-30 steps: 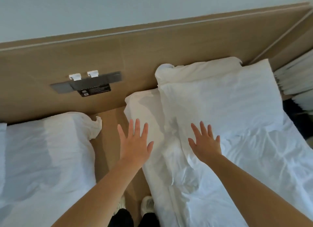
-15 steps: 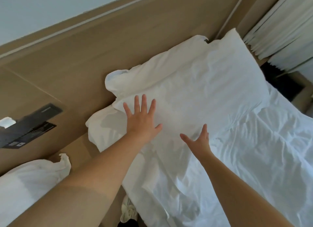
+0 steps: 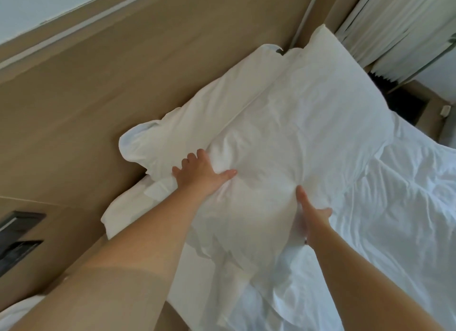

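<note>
White pillow (image 3: 296,145) lay on the bed (image 3: 394,232) near the headboard (image 3: 123,96), with the left hand (image 3: 202,174) and right hand (image 3: 312,218) each clenched on its near edge. Recommended: lift evenly with both grips deep, so the filling did not sag.

I've brought both hands forward from hovering flat with fingers spread. The left hand (image 3: 199,172) now digs curled fingers into the top pillow (image 3: 296,133), and the right hand (image 3: 312,214) pinches its near edge, thumb on top. The fabric has bunched between them. My view has swung right: the curtains (image 3: 394,22) came in and the neighbouring bed (image 3: 14,311) slid almost out.
</note>
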A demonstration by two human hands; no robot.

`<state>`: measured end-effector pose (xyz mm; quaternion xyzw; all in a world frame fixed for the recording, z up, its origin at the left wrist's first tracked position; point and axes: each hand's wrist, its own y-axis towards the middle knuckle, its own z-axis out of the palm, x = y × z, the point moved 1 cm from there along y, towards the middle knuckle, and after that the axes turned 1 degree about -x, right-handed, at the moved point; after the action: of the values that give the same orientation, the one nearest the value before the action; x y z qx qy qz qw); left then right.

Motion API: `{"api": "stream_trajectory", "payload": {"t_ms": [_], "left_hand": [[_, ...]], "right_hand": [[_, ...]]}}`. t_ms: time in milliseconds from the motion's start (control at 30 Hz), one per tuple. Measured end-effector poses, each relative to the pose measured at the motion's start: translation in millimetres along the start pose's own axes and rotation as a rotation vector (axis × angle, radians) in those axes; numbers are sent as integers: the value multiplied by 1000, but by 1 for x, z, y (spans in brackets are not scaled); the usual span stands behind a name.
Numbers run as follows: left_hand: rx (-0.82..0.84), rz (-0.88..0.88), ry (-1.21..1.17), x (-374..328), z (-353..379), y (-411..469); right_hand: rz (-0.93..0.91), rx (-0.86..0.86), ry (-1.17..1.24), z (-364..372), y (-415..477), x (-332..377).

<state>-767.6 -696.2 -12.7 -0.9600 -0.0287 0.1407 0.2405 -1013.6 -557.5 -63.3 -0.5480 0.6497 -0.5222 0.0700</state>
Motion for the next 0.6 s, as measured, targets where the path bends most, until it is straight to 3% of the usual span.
{"api": "stream_trajectory", "payload": {"t_ms": [233,433,600], "left_hand": [[73,115,-195,-3,3,-23],[68,206,-276,3,-5,-89],[9,132,-403,15,-14,-170]], "right_hand": [[-133,-167,-60,-18,11,-19],[-182,-136,-123,-58,4,-40],[-331,-64,-107,-115,-31,-58]]}}
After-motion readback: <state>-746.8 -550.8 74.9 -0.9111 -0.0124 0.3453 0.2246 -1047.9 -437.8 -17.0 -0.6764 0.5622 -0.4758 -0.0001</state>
